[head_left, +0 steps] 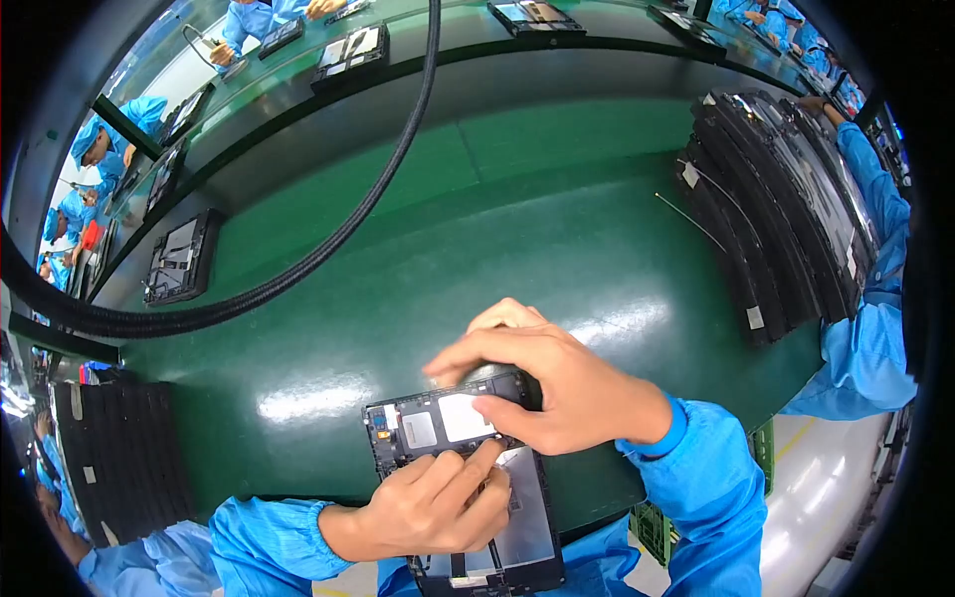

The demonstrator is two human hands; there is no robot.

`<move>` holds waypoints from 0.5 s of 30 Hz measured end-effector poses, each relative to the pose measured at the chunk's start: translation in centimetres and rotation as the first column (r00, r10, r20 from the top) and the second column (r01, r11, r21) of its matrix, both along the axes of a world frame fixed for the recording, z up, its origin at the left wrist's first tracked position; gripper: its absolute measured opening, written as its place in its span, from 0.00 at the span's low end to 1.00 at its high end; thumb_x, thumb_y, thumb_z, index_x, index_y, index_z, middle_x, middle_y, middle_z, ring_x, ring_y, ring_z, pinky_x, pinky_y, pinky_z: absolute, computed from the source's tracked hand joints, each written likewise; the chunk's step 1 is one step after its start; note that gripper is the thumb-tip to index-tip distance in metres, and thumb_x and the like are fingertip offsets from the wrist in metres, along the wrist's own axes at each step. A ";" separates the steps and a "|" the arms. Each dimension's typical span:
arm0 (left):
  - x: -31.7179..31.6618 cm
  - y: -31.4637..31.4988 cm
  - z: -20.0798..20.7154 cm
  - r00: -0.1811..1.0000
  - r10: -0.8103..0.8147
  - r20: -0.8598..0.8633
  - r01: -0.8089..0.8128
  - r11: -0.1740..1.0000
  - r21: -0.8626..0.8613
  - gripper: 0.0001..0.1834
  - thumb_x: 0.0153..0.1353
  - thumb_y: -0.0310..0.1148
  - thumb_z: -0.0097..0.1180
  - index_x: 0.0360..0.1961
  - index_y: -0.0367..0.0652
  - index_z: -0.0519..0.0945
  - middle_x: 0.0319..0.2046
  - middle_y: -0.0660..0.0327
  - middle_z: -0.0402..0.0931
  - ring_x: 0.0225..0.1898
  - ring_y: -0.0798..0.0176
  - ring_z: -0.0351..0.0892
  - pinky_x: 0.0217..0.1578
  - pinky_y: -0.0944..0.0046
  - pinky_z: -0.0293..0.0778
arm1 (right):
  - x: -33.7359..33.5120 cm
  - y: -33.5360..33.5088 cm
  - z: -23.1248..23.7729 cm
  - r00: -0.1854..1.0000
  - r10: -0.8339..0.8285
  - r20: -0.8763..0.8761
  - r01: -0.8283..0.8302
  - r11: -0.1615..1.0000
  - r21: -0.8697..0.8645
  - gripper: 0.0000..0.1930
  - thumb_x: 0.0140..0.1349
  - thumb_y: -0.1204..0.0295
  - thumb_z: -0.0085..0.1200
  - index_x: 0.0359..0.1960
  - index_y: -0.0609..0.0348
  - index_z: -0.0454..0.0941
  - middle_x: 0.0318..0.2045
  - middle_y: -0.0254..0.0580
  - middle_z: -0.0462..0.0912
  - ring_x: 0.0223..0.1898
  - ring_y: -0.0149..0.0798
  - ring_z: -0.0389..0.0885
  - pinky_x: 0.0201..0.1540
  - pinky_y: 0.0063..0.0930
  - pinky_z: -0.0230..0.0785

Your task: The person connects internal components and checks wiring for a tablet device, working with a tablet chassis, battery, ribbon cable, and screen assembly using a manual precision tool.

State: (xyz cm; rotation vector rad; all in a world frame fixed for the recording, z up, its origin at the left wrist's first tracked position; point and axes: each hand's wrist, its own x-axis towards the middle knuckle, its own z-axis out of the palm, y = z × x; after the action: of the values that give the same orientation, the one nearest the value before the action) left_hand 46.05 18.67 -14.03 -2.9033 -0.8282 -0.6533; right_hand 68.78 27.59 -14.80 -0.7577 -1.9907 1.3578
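Note:
An opened tablet-like device (527, 507) lies at the near edge of the green table, with a black frame, silver panels and small parts showing inside. My right hand (557, 388) arches over its far end, thumb on a pale panel (463, 418) and fingers curled beyond the far edge. Those fingers are slightly blurred. Across the device's middle lies my left hand (428, 502), its fingers bent and drawn together close to my right thumb. What the left fingertips pinch, if anything, is hidden. Both forearms wear blue sleeves.
Tall stacks of black device frames stand at the right (781, 219) and left (124, 463). A thick black cable (368, 204) loops across the view. More opened devices rest at far left (184, 257) and on a raised shelf (348, 55). People in blue work around.

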 end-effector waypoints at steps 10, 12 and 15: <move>0.3 0.1 -0.1 0.997 0.009 0.077 -0.004 0.998 -0.060 0.11 0.53 0.36 0.70 0.33 0.42 0.85 0.46 0.55 0.91 0.24 0.67 0.71 0.26 0.70 0.73 | 1.6 0.0 -1.0 0.936 0.325 0.131 -0.319 0.945 -0.068 0.54 0.51 0.79 0.55 0.87 0.49 0.57 0.79 0.63 0.66 0.87 0.70 0.45 0.84 0.66 0.47; 0.4 0.2 -0.1 0.996 0.002 0.084 0.004 0.997 -0.073 0.11 0.52 0.36 0.70 0.33 0.42 0.85 0.47 0.54 0.91 0.24 0.67 0.72 0.26 0.69 0.74 | 1.7 0.1 -1.0 0.930 0.344 0.132 -0.334 0.938 -0.087 0.54 0.51 0.79 0.55 0.87 0.48 0.57 0.80 0.63 0.64 0.87 0.70 0.44 0.84 0.66 0.46; 0.6 0.3 -0.3 0.996 -0.009 0.094 0.018 0.996 -0.088 0.12 0.52 0.36 0.70 0.33 0.41 0.85 0.48 0.53 0.91 0.25 0.66 0.72 0.27 0.69 0.75 | 1.8 0.2 -0.9 0.926 0.361 0.112 -0.341 0.926 -0.164 0.55 0.51 0.79 0.54 0.88 0.47 0.55 0.82 0.62 0.61 0.87 0.71 0.42 0.83 0.67 0.46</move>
State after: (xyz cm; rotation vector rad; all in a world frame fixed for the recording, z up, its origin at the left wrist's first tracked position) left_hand 46.60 18.99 -14.34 -2.9796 -0.8699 -0.7784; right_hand 70.62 27.75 -15.74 -0.5881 -2.2386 1.7099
